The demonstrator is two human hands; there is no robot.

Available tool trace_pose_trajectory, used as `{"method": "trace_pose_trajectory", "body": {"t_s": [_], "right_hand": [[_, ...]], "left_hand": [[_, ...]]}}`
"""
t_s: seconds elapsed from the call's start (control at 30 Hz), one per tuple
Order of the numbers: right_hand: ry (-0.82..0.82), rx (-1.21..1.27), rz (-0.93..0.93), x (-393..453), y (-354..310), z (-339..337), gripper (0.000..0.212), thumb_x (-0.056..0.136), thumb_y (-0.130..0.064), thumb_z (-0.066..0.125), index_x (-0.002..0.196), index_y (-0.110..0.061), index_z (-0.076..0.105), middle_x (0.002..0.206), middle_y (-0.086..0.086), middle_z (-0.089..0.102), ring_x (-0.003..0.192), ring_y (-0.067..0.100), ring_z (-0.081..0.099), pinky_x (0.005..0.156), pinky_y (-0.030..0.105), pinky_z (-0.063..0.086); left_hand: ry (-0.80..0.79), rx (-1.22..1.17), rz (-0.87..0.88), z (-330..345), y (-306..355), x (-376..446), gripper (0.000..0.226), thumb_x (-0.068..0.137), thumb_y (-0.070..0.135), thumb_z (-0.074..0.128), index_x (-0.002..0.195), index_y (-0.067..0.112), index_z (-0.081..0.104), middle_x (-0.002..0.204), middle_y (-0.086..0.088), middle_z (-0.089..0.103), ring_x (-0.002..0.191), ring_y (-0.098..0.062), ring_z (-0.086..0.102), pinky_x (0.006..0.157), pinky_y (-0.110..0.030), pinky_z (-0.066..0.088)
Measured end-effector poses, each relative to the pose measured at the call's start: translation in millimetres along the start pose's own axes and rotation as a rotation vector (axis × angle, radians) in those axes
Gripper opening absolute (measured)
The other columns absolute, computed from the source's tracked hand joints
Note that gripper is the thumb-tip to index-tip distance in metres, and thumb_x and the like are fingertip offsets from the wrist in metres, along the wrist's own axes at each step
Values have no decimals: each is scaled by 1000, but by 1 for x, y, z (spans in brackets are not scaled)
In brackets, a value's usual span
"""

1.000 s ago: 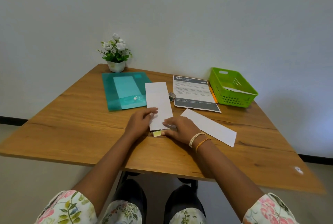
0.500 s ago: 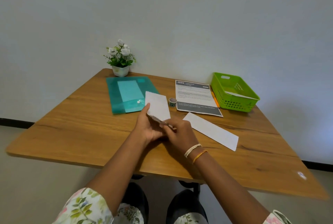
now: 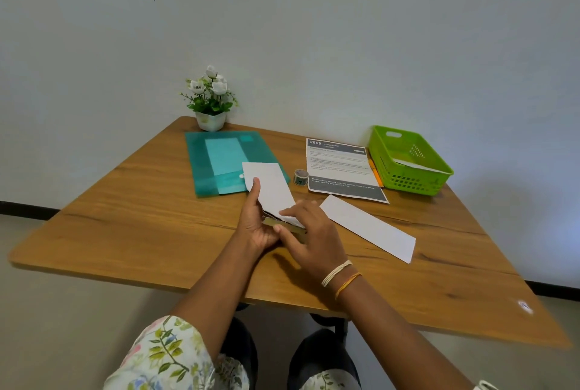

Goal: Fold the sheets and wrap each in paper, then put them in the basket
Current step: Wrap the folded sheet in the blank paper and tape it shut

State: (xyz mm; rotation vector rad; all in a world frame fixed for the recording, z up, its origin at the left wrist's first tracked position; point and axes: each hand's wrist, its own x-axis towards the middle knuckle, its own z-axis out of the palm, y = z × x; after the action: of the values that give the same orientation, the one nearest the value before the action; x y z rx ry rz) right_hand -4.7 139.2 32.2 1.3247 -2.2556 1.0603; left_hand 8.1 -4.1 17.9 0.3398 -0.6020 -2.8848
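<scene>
A white paper strip (image 3: 270, 187) stands lifted off the wooden table (image 3: 125, 220), folded back over a small yellowish folded sheet (image 3: 284, 226). My left hand (image 3: 255, 223) holds the strip and the sheet from the left, thumb up along the strip's edge. My right hand (image 3: 309, 232) pinches the strip's lower end against the sheet. A second white paper strip (image 3: 367, 226) lies flat to the right. The green basket (image 3: 408, 184) sits at the far right with a white wrapped piece (image 3: 411, 165) inside.
A teal plastic folder (image 3: 219, 163) lies behind the hands, with a small potted white flower (image 3: 210, 101) beyond it. A small roll of tape (image 3: 300, 176) stands beside a printed instruction sheet (image 3: 342, 170), and an orange pencil (image 3: 375, 173) lies along the basket.
The strip lay flat on the table a second ago with both hands pressing its near end. Both hands have since lifted it, with the small sheet, and the strip's far end has come up.
</scene>
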Motion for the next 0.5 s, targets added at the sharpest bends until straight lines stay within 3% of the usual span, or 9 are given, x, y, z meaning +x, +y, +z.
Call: {"method": "trace_pose_trajectory", "body": {"t_s": [0.07,0.2,0.3,0.37,0.5], "right_hand": [[-55,17,-9,3,1,-1,35,85,-38,65,114,-17,68,112,-1,66,106,11,55,91,28,51],[-95,58,20,7,5,-4,28,83,-27,72,109,-15,72,108,1,71,100,9,60,88,24,51],[-167,144,120,13,7,-7,27,82,-29,73,107,-18,73,112,-2,71,102,-1,50,88,14,42],[-233,153,173,18,7,-10,28,83,-32,72,108,-20,73,117,-3,69,107,0,44,93,21,41],[-291,91,149,22,5,-12,31,83,-34,72,110,-18,72,116,-1,69,107,12,56,90,25,47]], "left_hand": [[5,5,9,-2,2,0,72,82,56,66,137,13,50,131,-22,58,122,-38,54,105,-53,41],[-17,23,-21,-6,1,-1,66,83,53,66,132,11,51,107,-23,69,98,-40,66,84,-53,54],[3,54,-31,-8,3,-2,65,82,49,68,131,11,52,106,-22,69,99,-38,64,90,-51,52],[22,99,-13,-10,5,0,62,81,47,68,130,12,54,102,-19,70,87,-32,68,80,-42,56],[35,118,4,-11,5,0,57,79,44,68,125,13,57,101,-16,72,80,-29,70,70,-37,58]]}}
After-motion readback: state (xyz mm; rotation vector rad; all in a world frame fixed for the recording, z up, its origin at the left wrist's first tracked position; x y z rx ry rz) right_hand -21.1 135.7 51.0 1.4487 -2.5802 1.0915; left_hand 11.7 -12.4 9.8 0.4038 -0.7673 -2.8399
